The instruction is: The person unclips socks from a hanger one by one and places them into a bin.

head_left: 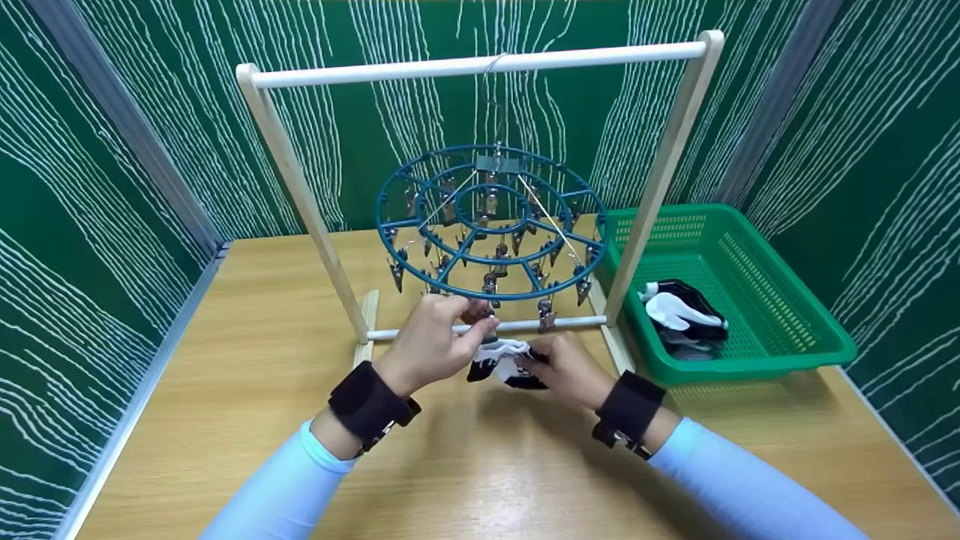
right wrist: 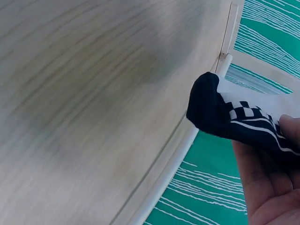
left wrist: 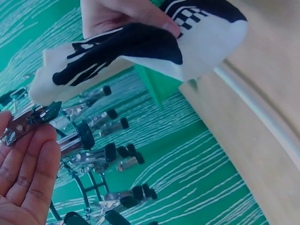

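My left hand pinches a metal clip with black tips at the front of a round blue hanger. In the left wrist view, its fingers lie along the clip's side. My right hand grips a black and white sock with a checkered patch, just below the clip. The sock's white cuff is right at the tips of the clip. Thumb and fingers hold the sock around its middle, and its black end sticks out in the right wrist view.
The hanger hooks over the white top bar of a wooden stand, with several more clips dangling from its rings. On the right, a green basket contains black and white socks. All stand on a wooden table between green walls.
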Motion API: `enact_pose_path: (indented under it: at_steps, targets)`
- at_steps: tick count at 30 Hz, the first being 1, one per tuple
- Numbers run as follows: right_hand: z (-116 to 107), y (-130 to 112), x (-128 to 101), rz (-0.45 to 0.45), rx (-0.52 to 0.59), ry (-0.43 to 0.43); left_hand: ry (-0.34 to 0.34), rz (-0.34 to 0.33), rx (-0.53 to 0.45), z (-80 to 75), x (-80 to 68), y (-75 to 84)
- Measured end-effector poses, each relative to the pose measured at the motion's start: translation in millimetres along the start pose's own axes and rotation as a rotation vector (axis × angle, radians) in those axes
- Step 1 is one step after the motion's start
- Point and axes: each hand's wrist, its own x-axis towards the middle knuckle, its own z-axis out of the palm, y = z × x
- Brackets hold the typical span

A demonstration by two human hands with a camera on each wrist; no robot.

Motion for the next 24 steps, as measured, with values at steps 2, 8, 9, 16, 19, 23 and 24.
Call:
enact_pose_path:
  at_steps: [2,8,9,16,19,23,24]
  targets:
    - [-2.3,2.2,-0.3,-0.019,-0.032,0.012,0.006,0.000,-0.004,-0.6,-0.1,-0.6]
    - [-10.7,3.8,-3.6,0.042,-0.042,-0.008,0.011,-0.011,-0.001,-2.7,0.0,-1.2]
    - [-12.3,3.7,-4.1,0.050,-0.041,-0.007,0.009,-0.013,0.003,-2.9,-0.2,-1.3]
    - [-25.2,5.0,-7.3,-0.047,-0.072,0.073,0.005,-0.042,0.032,-3.6,-3.2,-1.4]
    - [-33.6,2.4,-9.4,-0.078,-0.092,0.099,0.014,-0.054,0.036,-4.1,-4.4,-1.5]
    - [-48.0,-4.8,-12.7,-0.072,-0.085,0.098,0.028,-0.069,0.030,-4.9,-5.2,-2.4]
    - [-51.8,-6.1,-13.9,-0.060,-0.079,0.100,0.031,-0.072,0.028,-5.2,-5.4,-2.6]
